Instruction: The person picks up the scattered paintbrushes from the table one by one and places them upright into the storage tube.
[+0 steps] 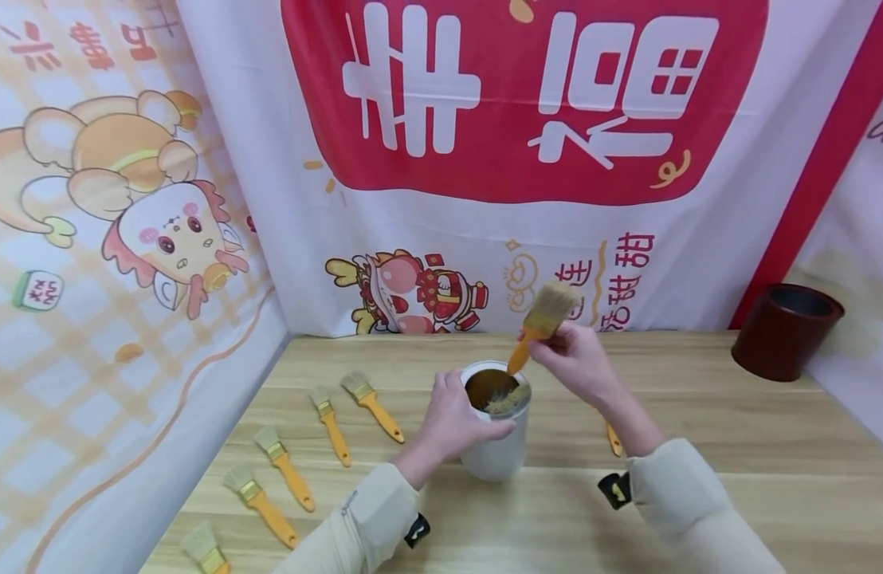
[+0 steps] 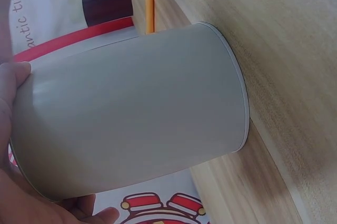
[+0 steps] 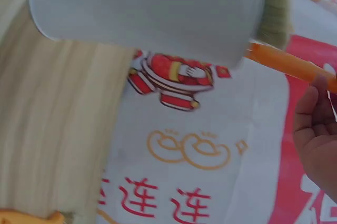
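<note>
A white cylindrical canister stands on the table, its mouth facing up. My left hand grips it near the rim, with the thumb along the near side. Bristles show at the mouth of the canister; what else is inside cannot be made out. Above the rim, my right hand holds a paintbrush with its bristles up and its orange handle slanting down to the opening. In the right wrist view, that orange handle runs from the fingers to the canister's mouth.
Several paintbrushes with orange handles lie spread along the table's left side. Another orange handle lies partly behind my right forearm. A dark red-brown cylinder stands at the back right. Printed cloths hang behind and beside the table.
</note>
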Demonstrator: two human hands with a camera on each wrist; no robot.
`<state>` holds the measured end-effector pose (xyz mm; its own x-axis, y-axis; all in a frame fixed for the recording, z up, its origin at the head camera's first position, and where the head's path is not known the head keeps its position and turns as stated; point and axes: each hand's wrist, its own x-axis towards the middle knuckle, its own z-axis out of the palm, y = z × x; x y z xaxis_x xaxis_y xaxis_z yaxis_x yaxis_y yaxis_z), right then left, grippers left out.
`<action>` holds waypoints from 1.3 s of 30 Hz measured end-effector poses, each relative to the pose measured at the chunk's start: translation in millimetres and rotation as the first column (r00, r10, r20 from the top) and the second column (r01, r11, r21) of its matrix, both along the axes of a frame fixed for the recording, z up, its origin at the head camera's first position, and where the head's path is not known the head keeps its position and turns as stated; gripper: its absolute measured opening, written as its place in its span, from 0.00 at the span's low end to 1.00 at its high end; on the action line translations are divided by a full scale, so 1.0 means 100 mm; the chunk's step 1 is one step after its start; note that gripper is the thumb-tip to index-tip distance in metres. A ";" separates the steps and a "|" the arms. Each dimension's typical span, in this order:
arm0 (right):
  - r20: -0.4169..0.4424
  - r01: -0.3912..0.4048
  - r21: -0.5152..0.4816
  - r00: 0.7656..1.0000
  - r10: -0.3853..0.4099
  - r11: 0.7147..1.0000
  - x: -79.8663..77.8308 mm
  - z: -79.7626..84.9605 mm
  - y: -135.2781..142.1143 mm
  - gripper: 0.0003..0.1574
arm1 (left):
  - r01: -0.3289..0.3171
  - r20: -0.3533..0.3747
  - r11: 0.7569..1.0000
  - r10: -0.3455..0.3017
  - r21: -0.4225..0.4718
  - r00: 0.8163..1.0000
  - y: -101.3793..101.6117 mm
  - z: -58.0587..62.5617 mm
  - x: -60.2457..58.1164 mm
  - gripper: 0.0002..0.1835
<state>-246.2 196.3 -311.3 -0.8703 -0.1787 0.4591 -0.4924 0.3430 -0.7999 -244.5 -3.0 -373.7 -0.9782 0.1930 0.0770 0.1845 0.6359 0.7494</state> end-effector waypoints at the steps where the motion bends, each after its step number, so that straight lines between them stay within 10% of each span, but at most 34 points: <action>1: 0.016 0.005 0.017 1.000 -0.005 1.000 -0.02 -0.05 -0.03 0.12 | 0.001 -0.005 1.000 -0.001 -0.002 1.000 0.01 0.00 0.00 0.57; 7: 0.118 0.078 0.197 0.988 -0.103 0.977 -0.02 -0.21 -0.11 0.17 | -0.002 -0.008 0.999 0.002 -0.032 1.000 0.01 -0.01 0.01 0.57; 14: 0.214 -0.004 0.238 0.976 -0.049 0.971 0.02 -0.08 0.15 0.50 | 0.013 -0.049 0.999 -0.014 -0.039 0.999 0.03 -0.02 0.00 0.59; 20: 0.341 0.159 0.221 0.912 -0.230 0.962 0.11 -0.21 0.63 0.47 | 0.006 -0.069 0.999 -0.008 -0.035 0.998 0.02 -0.01 -0.01 0.58; 24: 0.350 0.310 0.414 0.814 -0.464 0.856 0.13 -0.62 0.95 0.40 | 0.002 -0.059 1.000 -0.003 -0.026 0.998 0.02 -0.03 -0.01 0.58; 28: 0.298 0.297 0.639 0.754 -0.585 0.709 0.14 -1.03 1.12 0.32 | 0.003 -0.043 1.000 -0.004 -0.026 0.999 0.02 -0.05 0.00 0.58; 39: 0.199 0.287 0.781 0.728 -0.656 0.555 -0.09 -1.21 0.95 0.28 | -0.006 -0.057 0.999 0.004 -0.037 0.998 0.02 -0.02 0.01 0.57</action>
